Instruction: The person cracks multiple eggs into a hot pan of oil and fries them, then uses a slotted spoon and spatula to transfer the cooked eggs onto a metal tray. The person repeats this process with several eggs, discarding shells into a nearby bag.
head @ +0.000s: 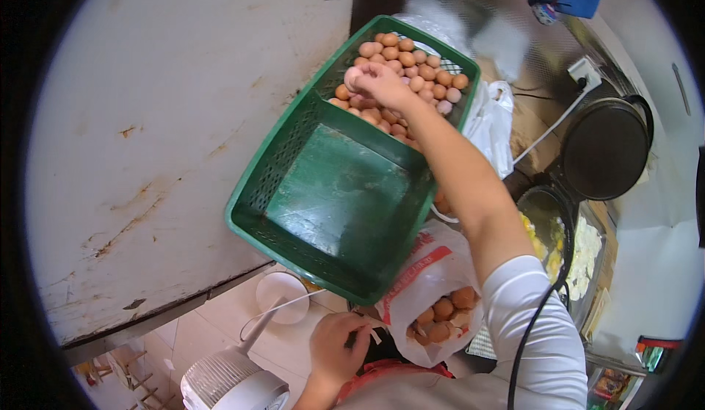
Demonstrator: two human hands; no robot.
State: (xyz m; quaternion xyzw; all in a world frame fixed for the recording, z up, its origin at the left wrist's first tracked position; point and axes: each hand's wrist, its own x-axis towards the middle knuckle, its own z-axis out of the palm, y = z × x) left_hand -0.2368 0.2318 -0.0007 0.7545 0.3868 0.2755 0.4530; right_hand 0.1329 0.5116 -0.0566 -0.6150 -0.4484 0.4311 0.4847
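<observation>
My right hand (380,85) reaches over the upper compartment of a green plastic crate (259,151), its fingertips closed on a pale brown egg (353,74). Many brown eggs (427,72) lie in that compartment, behind a divider; the lower compartment shows its bare base. My left hand (341,341) is below the crate, near my body, with curled fingers; whether it holds anything cannot be told. Beside it hangs a white plastic bag (424,278) with red print, holding eggshells (440,322).
A round black hotplate stands open at right, its lid (606,148) raised and yellow egg on its lower plate (542,234). A tray of whitish food (585,256) is beside it. A white fan (237,379) stands at lower left. A white cable runs to a power strip (585,75).
</observation>
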